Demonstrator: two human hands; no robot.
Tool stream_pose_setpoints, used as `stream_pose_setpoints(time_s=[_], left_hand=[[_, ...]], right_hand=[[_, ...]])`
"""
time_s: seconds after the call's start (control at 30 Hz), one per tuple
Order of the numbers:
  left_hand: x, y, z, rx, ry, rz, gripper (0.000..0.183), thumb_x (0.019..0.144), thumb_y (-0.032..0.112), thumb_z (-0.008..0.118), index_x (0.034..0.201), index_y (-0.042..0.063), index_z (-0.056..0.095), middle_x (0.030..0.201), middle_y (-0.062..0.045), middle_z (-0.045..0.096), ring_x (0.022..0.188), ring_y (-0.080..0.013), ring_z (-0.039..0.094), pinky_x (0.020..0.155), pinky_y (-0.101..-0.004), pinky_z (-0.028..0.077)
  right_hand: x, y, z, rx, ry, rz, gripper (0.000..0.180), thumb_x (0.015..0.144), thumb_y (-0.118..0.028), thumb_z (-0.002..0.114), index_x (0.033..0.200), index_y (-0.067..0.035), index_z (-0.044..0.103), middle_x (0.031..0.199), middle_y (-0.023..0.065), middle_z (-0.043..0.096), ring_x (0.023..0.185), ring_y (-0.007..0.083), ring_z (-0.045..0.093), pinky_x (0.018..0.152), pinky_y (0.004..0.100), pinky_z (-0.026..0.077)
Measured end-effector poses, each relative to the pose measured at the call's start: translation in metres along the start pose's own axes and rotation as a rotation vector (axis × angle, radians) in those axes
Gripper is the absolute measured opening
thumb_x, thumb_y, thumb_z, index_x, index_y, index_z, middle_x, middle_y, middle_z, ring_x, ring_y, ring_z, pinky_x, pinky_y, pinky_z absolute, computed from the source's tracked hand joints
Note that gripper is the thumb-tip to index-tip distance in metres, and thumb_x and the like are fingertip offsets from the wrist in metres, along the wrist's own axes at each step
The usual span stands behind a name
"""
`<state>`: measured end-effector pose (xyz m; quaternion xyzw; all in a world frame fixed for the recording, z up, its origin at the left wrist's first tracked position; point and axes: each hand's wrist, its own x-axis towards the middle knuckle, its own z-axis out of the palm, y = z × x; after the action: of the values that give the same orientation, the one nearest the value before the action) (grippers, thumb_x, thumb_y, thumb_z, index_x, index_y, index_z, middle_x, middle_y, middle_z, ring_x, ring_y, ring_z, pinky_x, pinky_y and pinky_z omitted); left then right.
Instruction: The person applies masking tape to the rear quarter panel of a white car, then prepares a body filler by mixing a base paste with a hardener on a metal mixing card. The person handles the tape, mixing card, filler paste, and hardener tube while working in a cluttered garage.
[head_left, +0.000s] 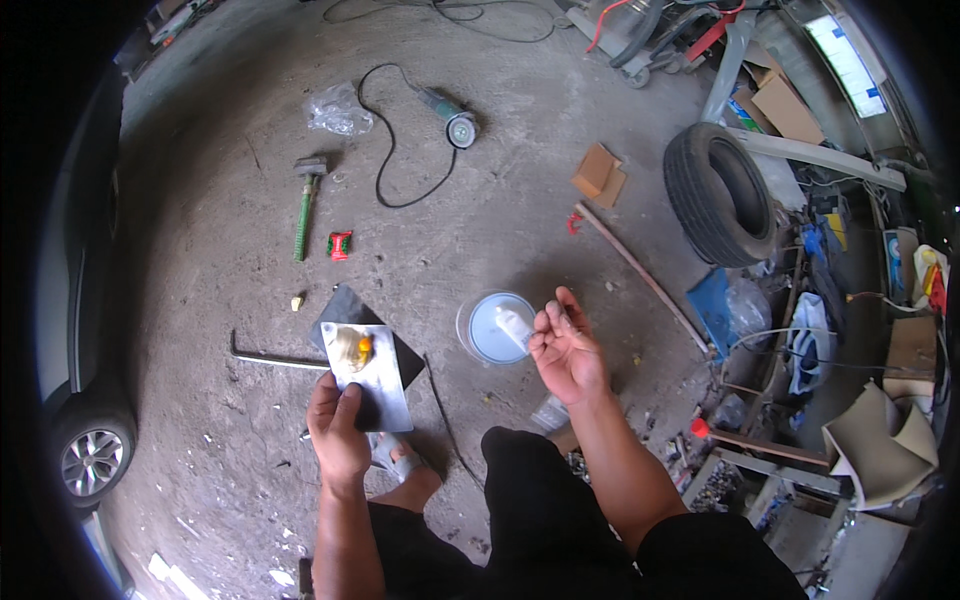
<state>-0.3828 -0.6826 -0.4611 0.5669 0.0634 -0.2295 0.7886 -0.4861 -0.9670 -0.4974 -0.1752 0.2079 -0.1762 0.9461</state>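
Note:
My left hand (337, 420) grips a shiny metal plate (390, 375), thumb on top. On the plate sits a pale beige paste (349, 352) with an orange-yellow blob (365, 346) at its side. A dark square sheet (352, 304) shows behind the plate; whether my hand also holds it is unclear. My right hand (570, 352) is palm up with curled fingers, beside a round can (480, 296) with a pale blue-grey lid (487, 341). A white squeeze tube (512, 322) appears over the lid, its end meeting my fingers; I cannot tell whether they hold it.
On the concrete floor lie a hammer (303, 217), a red-green packet (340, 245), an L-shaped metal bar (277, 361), a corded angle grinder (448, 116) and a wooden stick (645, 277). A tire (697, 202) and clutter line the right; a car wheel (93, 457) stands left.

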Motion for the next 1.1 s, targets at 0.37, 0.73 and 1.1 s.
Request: stream_pose_setpoints(time_s=[0.37, 0.73, 1.1], left_hand=[[-0.168, 0.216, 0.079, -0.123, 0.205, -0.011, 0.023, 0.086, -0.001, 0.050, 0.108, -0.003, 0.058, 0.101, -0.007, 0.064, 0.091, -0.0134, 0.058, 0.085, -0.0272, 0.044], [-0.358, 0.349, 0.069, -0.083, 0.425, 0.147, 0.034, 0.089, 0.007, 0.058, 0.120, -0.005, 0.052, 0.105, -0.007, 0.062, 0.095, -0.0126, 0.057, 0.084, -0.0256, 0.045], [-0.439, 0.413, -0.034, -0.232, 0.508, 0.331, 0.030, 0.090, 0.005, 0.055, 0.118, -0.004, 0.054, 0.106, -0.006, 0.063, 0.093, -0.0120, 0.059, 0.084, -0.0262, 0.046]], right_hand=[[-0.113, -0.089, 0.261, 0.045, -0.174, 0.212, 0.042, 0.089, -0.004, 0.053, 0.131, -0.011, 0.048, 0.088, -0.0003, 0.055, 0.085, 0.0145, 0.053, 0.076, 0.0287, 0.045], [-0.237, -0.099, 0.402, -0.514, -0.506, 0.466, 0.026, 0.090, -0.015, 0.061, 0.115, -0.010, 0.057, 0.062, -0.0013, 0.048, 0.050, 0.0102, 0.046, 0.045, 0.0238, 0.038], [-0.286, 0.053, 0.493, -0.949, -0.715, 0.655, 0.045, 0.084, -0.004, 0.059, 0.127, -0.007, 0.046, 0.069, -0.0008, 0.048, 0.061, 0.0087, 0.049, 0.055, 0.0223, 0.040]])
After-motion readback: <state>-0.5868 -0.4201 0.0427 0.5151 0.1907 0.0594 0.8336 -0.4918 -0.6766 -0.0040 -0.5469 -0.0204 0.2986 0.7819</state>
